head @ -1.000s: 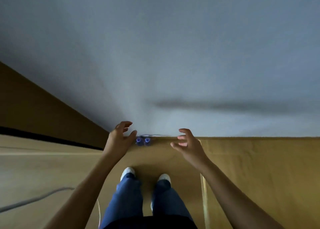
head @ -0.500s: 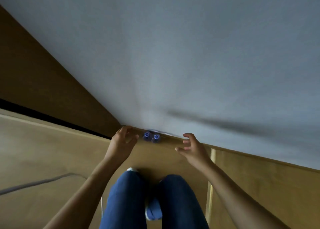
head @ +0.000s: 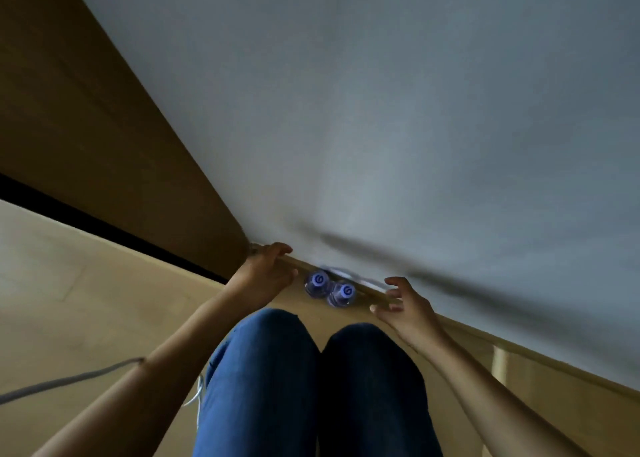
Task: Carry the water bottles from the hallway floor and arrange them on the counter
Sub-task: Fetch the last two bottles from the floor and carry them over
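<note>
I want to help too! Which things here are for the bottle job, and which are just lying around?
For the job:
- left water bottle, blue cap, standing on the floor by the wall
- right water bottle, touching the first
- left hand and right hand, open, either side of the bottles

Just lying about:
- grey cable on the floor
- wooden door

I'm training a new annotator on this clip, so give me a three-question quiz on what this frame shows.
1. True or false: the left hand is already closed around a bottle.
2. How many blue-capped bottles stand on the floor against the wall?
3. Which lies on the floor at the left? A) a grey cable B) a towel C) a box

Key: 1 false, both it and the right hand are open, flanking the bottles; 2 two, side by side; 3 A.
</note>
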Demonstrator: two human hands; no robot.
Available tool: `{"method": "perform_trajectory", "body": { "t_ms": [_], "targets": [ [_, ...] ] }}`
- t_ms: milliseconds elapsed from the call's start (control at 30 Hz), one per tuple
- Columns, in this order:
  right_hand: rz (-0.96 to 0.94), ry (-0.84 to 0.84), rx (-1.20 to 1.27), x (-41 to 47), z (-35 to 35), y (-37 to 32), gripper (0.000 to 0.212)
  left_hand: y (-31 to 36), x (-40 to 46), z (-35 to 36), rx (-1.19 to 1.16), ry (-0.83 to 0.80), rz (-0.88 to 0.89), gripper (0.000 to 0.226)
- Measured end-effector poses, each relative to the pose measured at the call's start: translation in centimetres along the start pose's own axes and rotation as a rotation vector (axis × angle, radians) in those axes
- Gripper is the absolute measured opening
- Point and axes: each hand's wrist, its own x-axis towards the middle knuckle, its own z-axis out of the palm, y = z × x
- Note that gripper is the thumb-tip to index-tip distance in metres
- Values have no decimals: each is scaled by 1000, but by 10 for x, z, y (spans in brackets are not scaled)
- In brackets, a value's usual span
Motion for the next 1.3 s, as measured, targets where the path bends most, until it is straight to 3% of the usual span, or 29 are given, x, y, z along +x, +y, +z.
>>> {"method": "perform_trajectory", "body": {
  "t_ms": [300, 500, 667, 867, 1133, 1300],
  "targets": [
    [-109, -45, -9, 128, 84, 109, 57, -98, 92, 99, 77, -162, 143, 58],
    [-205, -7, -53, 167, 121, 151, 66, -127, 120, 144, 81, -150, 262, 73],
    [-320, 66, 5, 184, 138, 159, 67, -145, 137, 177, -13, -130, 304, 80],
    [-297, 59, 109, 199, 151, 161, 74, -158, 153, 204, -267, -90, 264, 77],
    [-307, 130, 123, 189, 157, 152, 71, -165, 143, 202, -220, -58, 239, 69],
    [-346, 80, 135, 176, 152, 140, 62, -167, 121, 194, -195, -12, 215, 65]
  ]
}}
